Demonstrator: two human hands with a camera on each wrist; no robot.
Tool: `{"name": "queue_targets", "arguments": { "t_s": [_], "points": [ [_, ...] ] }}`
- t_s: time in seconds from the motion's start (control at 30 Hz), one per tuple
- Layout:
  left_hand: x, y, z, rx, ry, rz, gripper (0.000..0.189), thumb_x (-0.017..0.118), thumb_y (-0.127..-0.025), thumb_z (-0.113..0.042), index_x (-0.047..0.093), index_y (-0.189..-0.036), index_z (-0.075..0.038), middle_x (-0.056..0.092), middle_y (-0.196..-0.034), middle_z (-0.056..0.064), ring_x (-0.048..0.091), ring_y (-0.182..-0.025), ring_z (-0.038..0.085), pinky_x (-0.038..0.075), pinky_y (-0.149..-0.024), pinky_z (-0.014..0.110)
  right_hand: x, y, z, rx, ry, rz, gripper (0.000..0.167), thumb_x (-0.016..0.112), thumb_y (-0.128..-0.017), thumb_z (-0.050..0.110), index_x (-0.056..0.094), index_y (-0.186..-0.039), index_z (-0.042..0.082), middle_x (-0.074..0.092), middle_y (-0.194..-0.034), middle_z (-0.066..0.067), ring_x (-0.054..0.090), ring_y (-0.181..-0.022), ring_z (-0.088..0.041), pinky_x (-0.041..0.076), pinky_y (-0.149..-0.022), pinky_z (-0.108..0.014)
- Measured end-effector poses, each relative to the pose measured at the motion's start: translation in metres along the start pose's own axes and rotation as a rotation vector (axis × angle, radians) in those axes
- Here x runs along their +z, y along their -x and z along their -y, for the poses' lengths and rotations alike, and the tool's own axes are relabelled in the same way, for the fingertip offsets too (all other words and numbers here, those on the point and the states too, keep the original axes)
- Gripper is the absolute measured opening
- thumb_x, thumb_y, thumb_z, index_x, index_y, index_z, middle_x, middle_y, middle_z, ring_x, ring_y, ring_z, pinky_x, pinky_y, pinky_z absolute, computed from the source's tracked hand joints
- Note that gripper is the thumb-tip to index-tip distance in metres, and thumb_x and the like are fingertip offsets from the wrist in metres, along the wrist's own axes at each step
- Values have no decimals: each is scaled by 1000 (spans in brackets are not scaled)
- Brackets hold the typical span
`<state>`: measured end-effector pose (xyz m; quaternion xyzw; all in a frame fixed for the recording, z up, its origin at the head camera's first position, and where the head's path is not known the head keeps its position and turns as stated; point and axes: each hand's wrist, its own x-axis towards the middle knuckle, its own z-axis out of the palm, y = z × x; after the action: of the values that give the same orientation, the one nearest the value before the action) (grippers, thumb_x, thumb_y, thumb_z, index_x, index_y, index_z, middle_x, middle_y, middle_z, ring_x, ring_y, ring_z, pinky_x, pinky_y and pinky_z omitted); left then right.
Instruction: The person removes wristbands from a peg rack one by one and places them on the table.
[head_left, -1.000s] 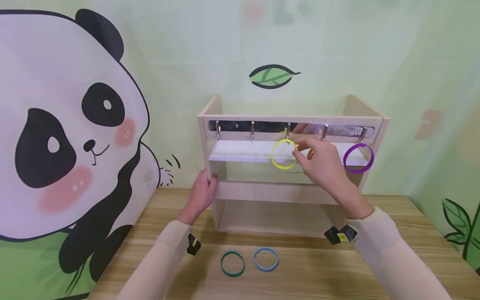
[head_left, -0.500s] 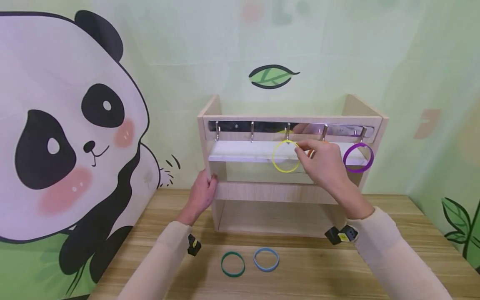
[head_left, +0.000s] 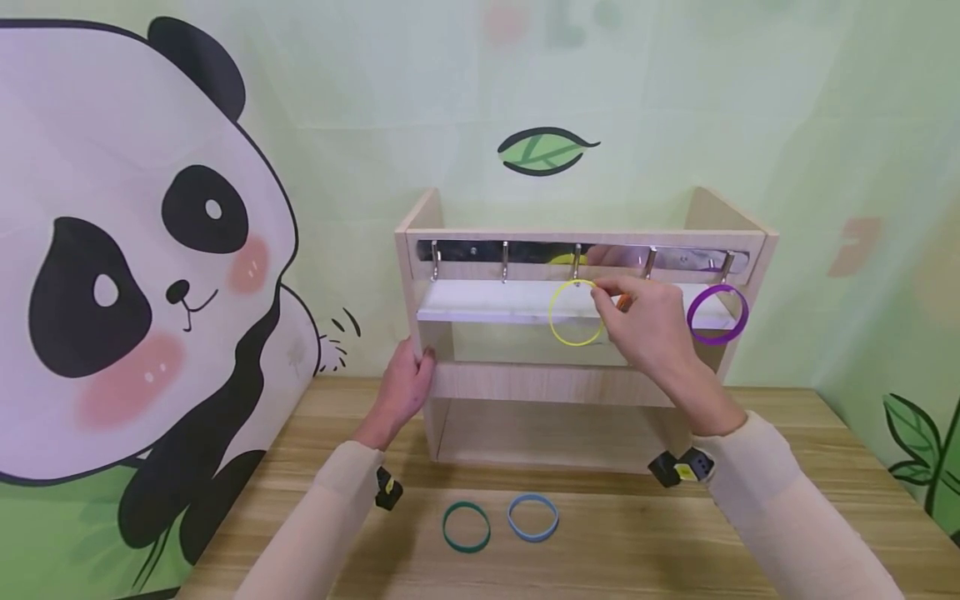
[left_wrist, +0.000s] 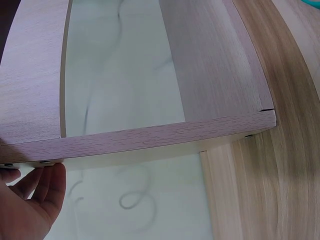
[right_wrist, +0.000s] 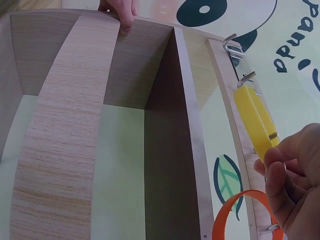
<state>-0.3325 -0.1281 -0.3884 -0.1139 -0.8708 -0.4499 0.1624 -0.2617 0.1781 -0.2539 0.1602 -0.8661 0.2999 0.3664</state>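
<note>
My right hand (head_left: pixel 647 321) pinches a yellow wristband (head_left: pixel 576 343) between thumb and fingertips, just below the middle hook (head_left: pixel 577 260) of a metal rail. In the right wrist view, a hook tip overlaps the yellow wristband (right_wrist: pixel 252 117). An orange wristband (right_wrist: pixel 245 194) hangs from the neighbouring hook, mostly hidden behind the right hand in the head view. On the far right hook hangs a purple wristband (head_left: pixel 712 341). My left hand (head_left: pixel 405 383) grips the left side panel of the wooden shelf (head_left: pixel 517 383), its fingers behind the panel (left_wrist: pixel 125 140).
A green wristband (head_left: pixel 467 550) and a blue wristband (head_left: pixel 534 539) lie on the wooden table (head_left: pixel 600 558) in front of the shelf. Two hooks on the left of the rail (head_left: pixel 487 251) carry nothing. Behind stands a printed panda wall (head_left: pixel 360 167).
The yellow wristband has shifted slightly right and down and turned thinner edge-on to the head view, the right hand moving slightly right with it. The left hand keeps its hold on the shelf.
</note>
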Motion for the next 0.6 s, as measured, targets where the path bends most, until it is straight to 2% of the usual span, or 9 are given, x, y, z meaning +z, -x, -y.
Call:
{"name": "queue_targets", "arguments": {
  "t_s": [0.13,0.37,0.6],
  "points": [
    [0,0,0,5,-9,-3,43,36,-100,-29,39,-136,-5,48,-122,17,54,-105,31,51,-84,49,-3,-1,2,7,-1,16,19,64,-89,13,73,-101,3,71,-90,-11,58,-63,-21,43,-45,-24],
    [0,0,-1,18,-1,-7,41,35,-100,-28,40,-134,-6,48,-121,15,54,-105,30,51,-84,48,-6,-1,5,12,-7,23,19,64,-89,13,73,-102,2,71,-92,-12,58,-66,-23,47,-50,-29],
    [-1,0,-1,25,4,-6,41,35,-100,-28,39,-134,-5,48,-121,16,54,-105,31,51,-84,48,-9,2,7,5,-2,7,19,65,-88,14,73,-101,4,70,-89,-11,56,-62,-21,45,-46,-27]
  ]
}}
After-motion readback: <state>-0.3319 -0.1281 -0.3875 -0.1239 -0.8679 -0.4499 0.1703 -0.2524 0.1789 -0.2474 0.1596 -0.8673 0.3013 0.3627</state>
